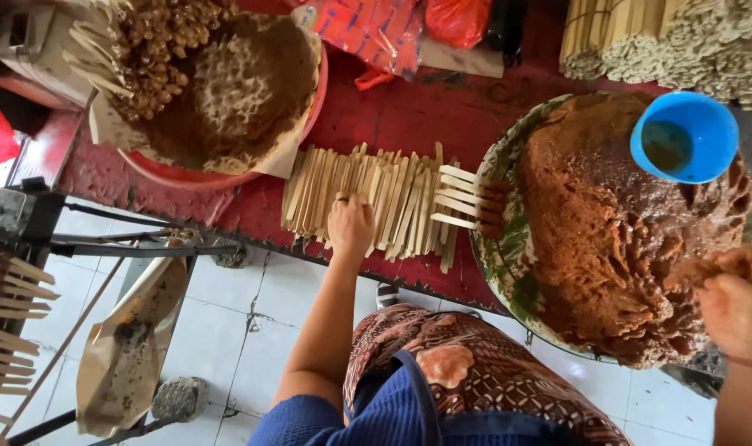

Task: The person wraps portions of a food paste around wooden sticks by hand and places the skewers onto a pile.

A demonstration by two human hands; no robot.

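Note:
My left hand (350, 225), with a ring on one finger, rests on a spread pile of flat bamboo sticks (376, 198) lying on the red table (409, 116); its fingers curl over the sticks. My right hand (735, 301) is at the right edge, fingers closed in a lump of brown minced paste taken from the big mound (615, 239) that fills a patterned round tray (498, 256). A few sticks with paste on their tips (471, 202) lie across the tray's left rim. A blue plastic cup (684, 136) stands on top of the mound.
A red basin (227, 177) lined with brown paper holds finished skewers and paste at the upper left. Bundles of sticks (681, 41) lie at the upper right, red bags (392, 29) at the top. A metal rack (29, 239) with skewers stands at the left over white floor tiles.

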